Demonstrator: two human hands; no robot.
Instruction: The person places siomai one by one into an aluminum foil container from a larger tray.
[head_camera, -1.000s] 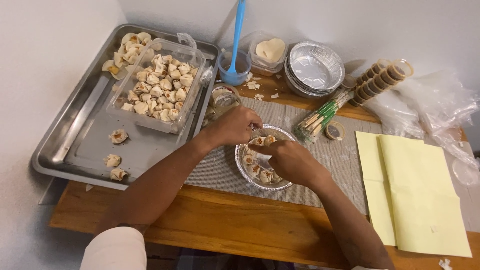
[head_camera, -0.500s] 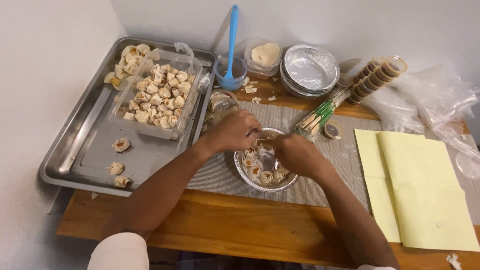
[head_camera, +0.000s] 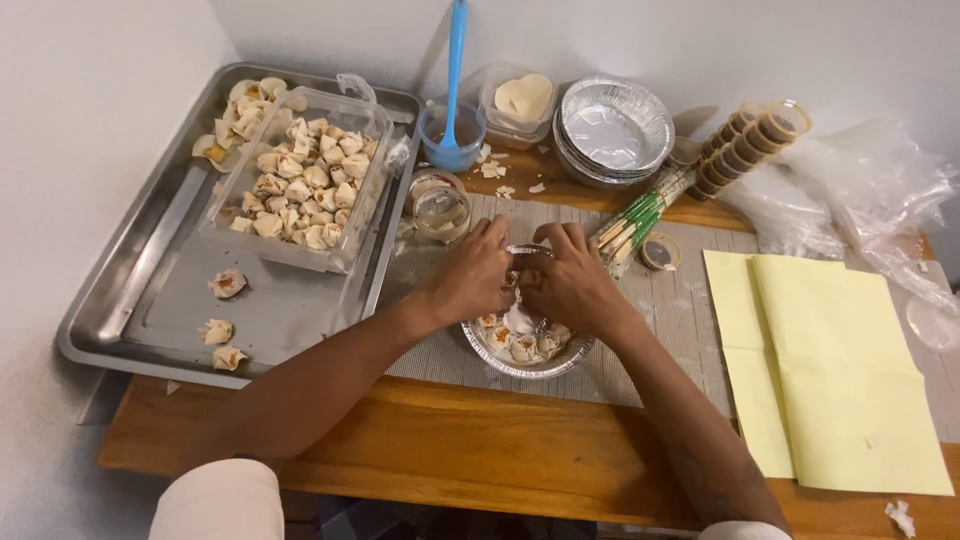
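Foil, crimped and shiny, forms the small dish (head_camera: 530, 358) at the centre of the frame, resting on a grey mat (head_camera: 650, 345) and holding several dumplings (head_camera: 525, 345) with reddish filling. Both hands meet over its far rim: the left hand (head_camera: 470, 275) and the right hand (head_camera: 570, 285) have their fingers curled and pinched together around a small clear piece between them, though what it is cannot be told. Just above the hands sits a roll of tape (head_camera: 440, 205), and to the upper right a bundle of green-wrapped chopsticks (head_camera: 640, 215) lies on the mat near a small sauce cup (head_camera: 660, 252). At the upper left a steel tray (head_camera: 130, 290) carries a clear tub (head_camera: 300, 180) full of folded dumplings, with three loose ones at its lower left. Along the top stand a blue cup with a blue spatula (head_camera: 455, 80), a lidded box of wrappers (head_camera: 522, 100), a stack of foil dishes (head_camera: 612, 130) and a row of sauce cups (head_camera: 750, 145). Yellow paper sheets (head_camera: 830, 370) lie at the right, with clear bags (head_camera: 870, 200) above them on the wooden table (head_camera: 460, 450).
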